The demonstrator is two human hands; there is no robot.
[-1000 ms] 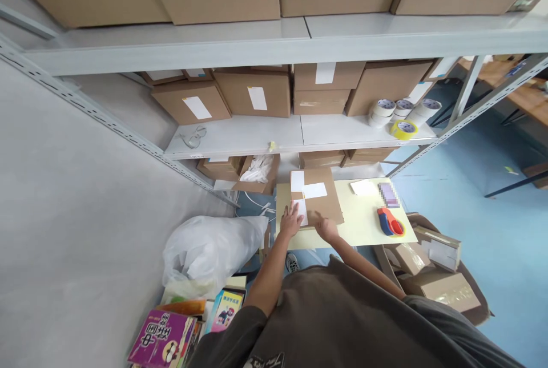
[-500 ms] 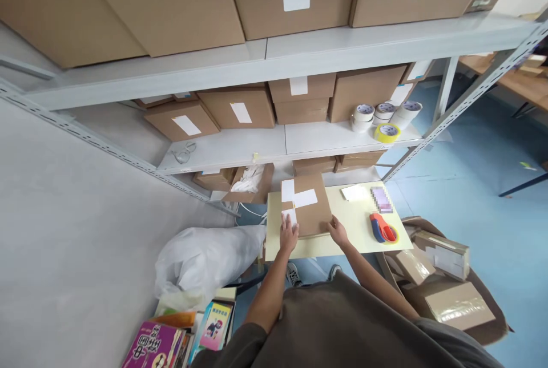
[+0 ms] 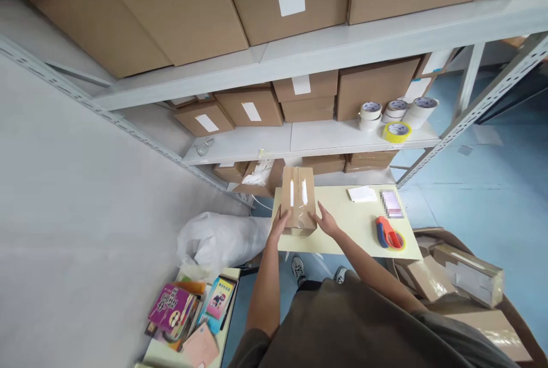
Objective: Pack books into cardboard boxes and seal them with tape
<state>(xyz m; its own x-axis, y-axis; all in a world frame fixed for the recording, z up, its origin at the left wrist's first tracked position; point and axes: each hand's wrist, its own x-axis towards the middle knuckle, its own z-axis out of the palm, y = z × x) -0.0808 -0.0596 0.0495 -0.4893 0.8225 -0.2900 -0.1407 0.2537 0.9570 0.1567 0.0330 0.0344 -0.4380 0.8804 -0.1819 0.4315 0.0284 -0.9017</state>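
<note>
Grey metal shelves (image 3: 323, 136) stood over a pale yellow desk (image 3: 355, 222) in a room with a blue floor (image 3: 449, 180). On the desk lay a cardboard box (image 3: 295, 194), its seam running away from the person, with a white strip on either side of that seam. Whether its underside rested fully on the desk could not be told.

The left hand (image 3: 280, 223) grasped the box's left side near the closest corner. The right hand (image 3: 326, 222) held the opposite side, thumb over the edge, fingers spread rather than clenched.

To the right of the box were a white paper (image 3: 362, 194), a blurred purple item (image 3: 392, 203) and a red and blue tape dispenser (image 3: 388, 234). To its left, below desk level, slumped a white plastic bag (image 3: 226, 237).

Handling the box well, I judged, called for even pressure from both palms, so that neither side would tip. Fingers were best kept low on the walls, clear of the shiny tape (image 3: 301, 221) at its near end, and squeezing the middle seemed unwise, since thin cardboard could buckle.
</note>
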